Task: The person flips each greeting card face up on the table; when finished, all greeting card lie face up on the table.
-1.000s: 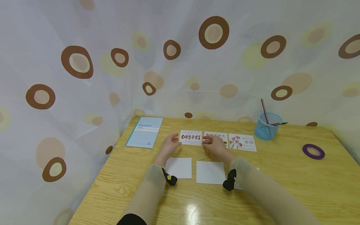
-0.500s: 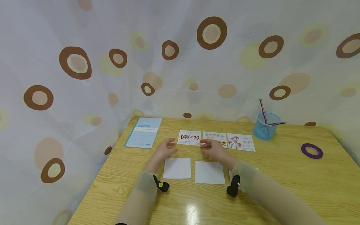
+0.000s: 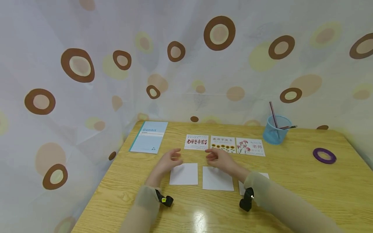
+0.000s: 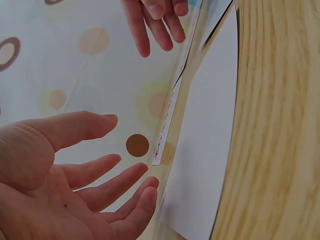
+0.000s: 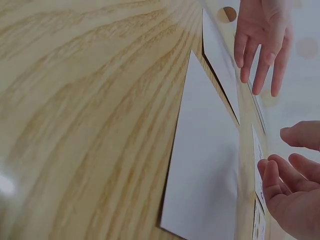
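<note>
Both hands hover over the table with nothing in them. In the head view my left hand (image 3: 167, 161) is beside the left blank white card (image 3: 184, 174), its fingers loosely bent. My right hand (image 3: 222, 159) hangs over the far edge of the middle blank card (image 3: 218, 179). A third blank card (image 3: 242, 188) is partly hidden by the right forearm. Behind them lie three printed cards in a row: one with red lettering (image 3: 196, 142), one with sunflowers (image 3: 222, 142) and one with pink flowers (image 3: 250, 146). The left wrist view shows the left palm (image 4: 75, 195) and spread fingers.
A light blue notebook (image 3: 149, 137) lies at the back left. Toward the back right stands a blue mesh pen cup (image 3: 275, 134) with pencils, and a purple ring-shaped roll (image 3: 324, 156) lies farther right. A patterned curtain (image 3: 186, 77) borders the table (image 3: 116, 200).
Both hands have drawn back toward the person, away from the printed cards and nearer the blank ones. The sunflower card, partly covered before, shows more fully. The cards stay in place.
</note>
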{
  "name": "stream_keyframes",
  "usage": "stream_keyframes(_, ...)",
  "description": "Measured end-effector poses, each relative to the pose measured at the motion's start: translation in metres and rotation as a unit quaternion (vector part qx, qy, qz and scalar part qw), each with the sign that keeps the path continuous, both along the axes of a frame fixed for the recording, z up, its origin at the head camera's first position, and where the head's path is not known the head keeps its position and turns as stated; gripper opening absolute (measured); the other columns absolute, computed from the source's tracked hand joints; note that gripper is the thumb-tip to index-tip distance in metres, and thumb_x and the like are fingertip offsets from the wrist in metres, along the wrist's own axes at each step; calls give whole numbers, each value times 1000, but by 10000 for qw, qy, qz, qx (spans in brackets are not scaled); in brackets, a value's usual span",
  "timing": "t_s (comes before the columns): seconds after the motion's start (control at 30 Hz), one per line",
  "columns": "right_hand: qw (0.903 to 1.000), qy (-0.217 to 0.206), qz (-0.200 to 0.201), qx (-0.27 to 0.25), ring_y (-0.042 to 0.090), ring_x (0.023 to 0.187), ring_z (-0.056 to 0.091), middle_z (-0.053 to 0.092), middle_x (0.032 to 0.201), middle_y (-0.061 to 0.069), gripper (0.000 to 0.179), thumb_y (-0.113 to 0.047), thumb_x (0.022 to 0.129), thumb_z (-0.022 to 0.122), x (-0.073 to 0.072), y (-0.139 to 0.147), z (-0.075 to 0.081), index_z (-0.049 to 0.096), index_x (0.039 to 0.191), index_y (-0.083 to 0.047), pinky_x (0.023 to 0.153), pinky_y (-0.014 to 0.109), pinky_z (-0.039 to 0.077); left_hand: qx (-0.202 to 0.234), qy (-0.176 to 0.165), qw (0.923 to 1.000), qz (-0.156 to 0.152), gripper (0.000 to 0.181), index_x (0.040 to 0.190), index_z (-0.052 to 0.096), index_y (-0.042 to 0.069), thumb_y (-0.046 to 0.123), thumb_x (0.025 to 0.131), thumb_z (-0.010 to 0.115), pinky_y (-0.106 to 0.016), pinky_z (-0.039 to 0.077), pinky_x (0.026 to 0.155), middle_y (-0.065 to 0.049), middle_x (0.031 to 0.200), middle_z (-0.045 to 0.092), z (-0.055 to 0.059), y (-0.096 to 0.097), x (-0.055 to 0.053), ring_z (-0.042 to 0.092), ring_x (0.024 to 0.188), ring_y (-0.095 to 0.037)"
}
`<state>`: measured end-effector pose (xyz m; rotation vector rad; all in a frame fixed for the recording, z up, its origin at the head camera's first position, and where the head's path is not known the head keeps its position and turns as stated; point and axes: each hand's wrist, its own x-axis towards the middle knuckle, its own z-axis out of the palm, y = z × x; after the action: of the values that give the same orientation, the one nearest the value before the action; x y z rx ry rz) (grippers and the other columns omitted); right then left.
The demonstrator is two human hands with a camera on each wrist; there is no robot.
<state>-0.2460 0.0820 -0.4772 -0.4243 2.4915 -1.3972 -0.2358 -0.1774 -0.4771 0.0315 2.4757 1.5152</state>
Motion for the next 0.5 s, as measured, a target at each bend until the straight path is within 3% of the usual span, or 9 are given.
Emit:
stream_keyframes(0.23,9986,418,317,68,31,103,67,69,115,20,49,-2,88,69,8,15,-4,55,135,5,88,39,57,192,183,9992,-313,61,144,47,2,7,88,70,-54,48,102,-24,138,56,3,13,9,54,124,-43)
stream_keyframes(0.5,9995,265,140,76,33,110,64,66,122,19,54,-6,90,69,24,45,2,50,141,1,91,43,55,271,256,9964,-757,64,147,45,6,10,89,71,-54,47,102,-22,141,54,7,43,13,53,126,-42)
